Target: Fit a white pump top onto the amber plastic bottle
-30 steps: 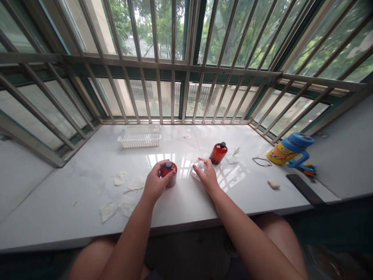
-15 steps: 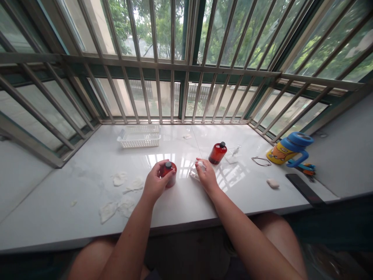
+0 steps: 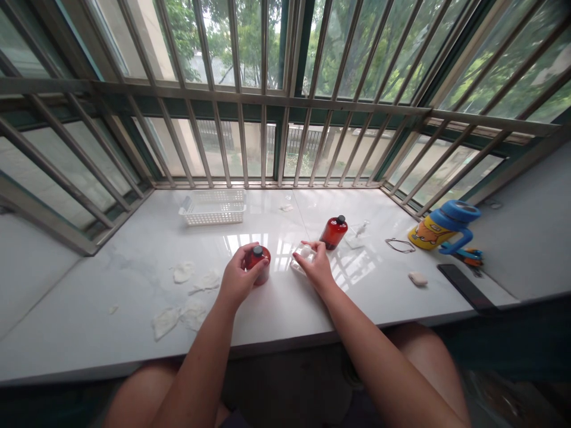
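My left hand [image 3: 237,278] is wrapped round a small amber-red bottle [image 3: 259,262] with a black cap, standing upright on the white marble sill [image 3: 276,303]. My right hand [image 3: 317,267] is closed on a small clear-and-white packet [image 3: 301,255] lying on the sill just right of that bottle. A second amber-red bottle [image 3: 333,232] stands upright just beyond my right hand, apart from it.
A white plastic basket [image 3: 214,207] sits at the back left. Crumpled white wipes [image 3: 185,294] lie at the left. To the right are a clear wrapper [image 3: 358,233], a wire loop [image 3: 400,245], a white pebble-like lump [image 3: 418,278], a yellow-and-blue cup [image 3: 444,226] and a dark phone [image 3: 466,288]. Window bars [image 3: 267,107] close the far side.
Both hands stay nearly where they were. The fingers of my right hand have shifted slightly on the white packet.
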Demonstrator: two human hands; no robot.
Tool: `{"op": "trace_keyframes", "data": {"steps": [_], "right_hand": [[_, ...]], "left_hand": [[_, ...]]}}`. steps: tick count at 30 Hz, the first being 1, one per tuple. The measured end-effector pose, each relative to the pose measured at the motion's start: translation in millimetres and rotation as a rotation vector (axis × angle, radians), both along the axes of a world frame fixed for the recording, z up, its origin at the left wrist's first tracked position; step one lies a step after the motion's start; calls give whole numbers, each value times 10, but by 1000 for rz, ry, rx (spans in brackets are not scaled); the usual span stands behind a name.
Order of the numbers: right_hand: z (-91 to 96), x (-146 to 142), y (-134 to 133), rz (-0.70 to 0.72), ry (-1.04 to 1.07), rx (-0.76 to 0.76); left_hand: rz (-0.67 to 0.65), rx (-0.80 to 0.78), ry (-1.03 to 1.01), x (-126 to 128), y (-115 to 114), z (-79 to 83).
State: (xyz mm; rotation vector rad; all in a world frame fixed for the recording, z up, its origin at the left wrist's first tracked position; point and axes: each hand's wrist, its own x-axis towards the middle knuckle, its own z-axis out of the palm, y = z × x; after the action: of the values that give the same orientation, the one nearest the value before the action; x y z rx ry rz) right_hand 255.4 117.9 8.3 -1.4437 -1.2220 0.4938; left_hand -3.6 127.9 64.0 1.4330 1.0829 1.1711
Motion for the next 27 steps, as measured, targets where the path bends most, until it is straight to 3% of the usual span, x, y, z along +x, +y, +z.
{"op": "trace_keyframes", "data": {"steps": [27], "right_hand": [[14, 13, 1, 35, 13, -31]], "left_hand": [[0, 17, 21, -3, 28, -52]]}}
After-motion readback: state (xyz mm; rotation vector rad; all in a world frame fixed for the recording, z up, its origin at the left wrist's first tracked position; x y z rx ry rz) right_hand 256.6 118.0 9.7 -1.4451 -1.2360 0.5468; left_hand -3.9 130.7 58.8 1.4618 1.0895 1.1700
